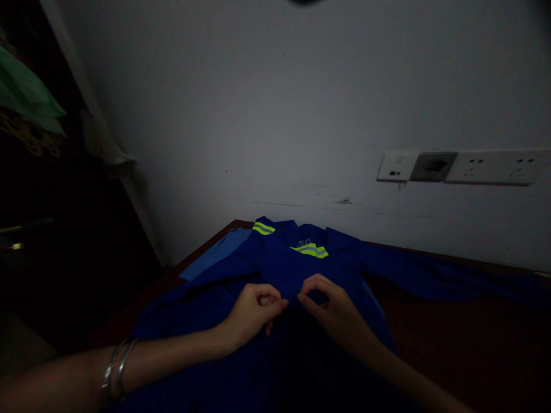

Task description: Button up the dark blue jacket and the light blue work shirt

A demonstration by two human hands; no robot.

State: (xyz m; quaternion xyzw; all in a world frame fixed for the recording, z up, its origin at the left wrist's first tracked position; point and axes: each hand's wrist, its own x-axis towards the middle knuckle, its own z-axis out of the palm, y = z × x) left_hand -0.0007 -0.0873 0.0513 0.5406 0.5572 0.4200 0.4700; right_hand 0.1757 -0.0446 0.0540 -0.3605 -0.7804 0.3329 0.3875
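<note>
A dark blue long-sleeved jacket (275, 264) with yellow-green and grey reflective strips lies spread out, its collar toward the wall. Over its front, my left hand (256, 310) is closed in a pinch, thumb and index finger together at the cloth. My right hand (331, 307) pinches the jacket too, a short gap to the right of the left fingertips. What exactly sits between the fingertips is hard to see in the dim light. One sleeve stretches out to the right; the lower part of the jacket fades into shadow.
Under the jacket is a dark reddish-brown table (451, 338). A lighter blue cloth (217, 252) lies at the jacket's left shoulder. Behind stands a pale wall (258, 115) with a row of sockets (491, 167). Green cloth (28, 86) hangs at the far left.
</note>
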